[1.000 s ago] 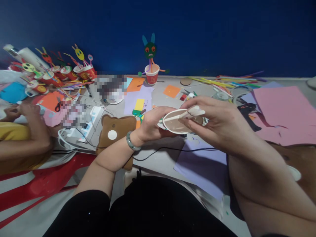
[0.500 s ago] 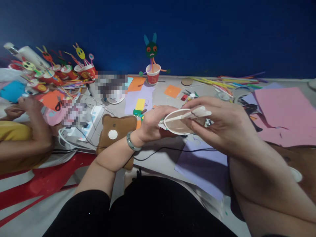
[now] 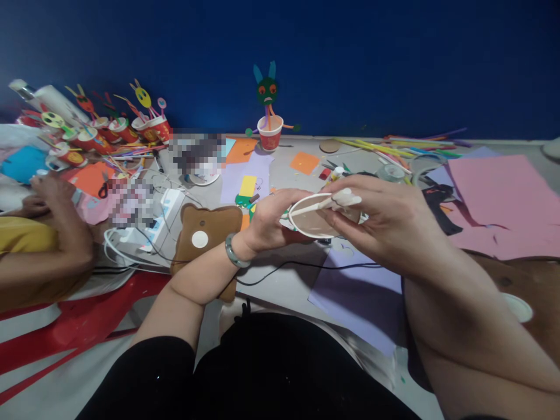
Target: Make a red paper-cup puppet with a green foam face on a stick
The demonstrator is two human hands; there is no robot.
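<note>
My left hand (image 3: 273,220) is wrapped round a paper cup (image 3: 306,224), whose open mouth tilts toward me. The cup's outer wall is mostly behind my fingers. With thumb and fingers pinched together, my right hand (image 3: 378,219) holds white straw-like sticks (image 3: 343,199) at the cup's right rim. One stick runs down across the inside of the cup; the other ends bunch above the rim. My right fingertips reach over the cup's mouth, so the exact pinch point is partly hidden.
A finished cup figure (image 3: 270,137) with a green head stands by the blue wall. Coloured straws (image 3: 385,149), tape rolls (image 3: 391,172), purple paper (image 3: 356,303) and pink paper (image 3: 503,198) lie around. A black cable (image 3: 301,263) crosses the table. A co-worker's arm (image 3: 65,233) is at left.
My right hand has shifted slightly left and the bunched ends of the white sticks with it. The cup stays in my left hand, nearly unmoved.
</note>
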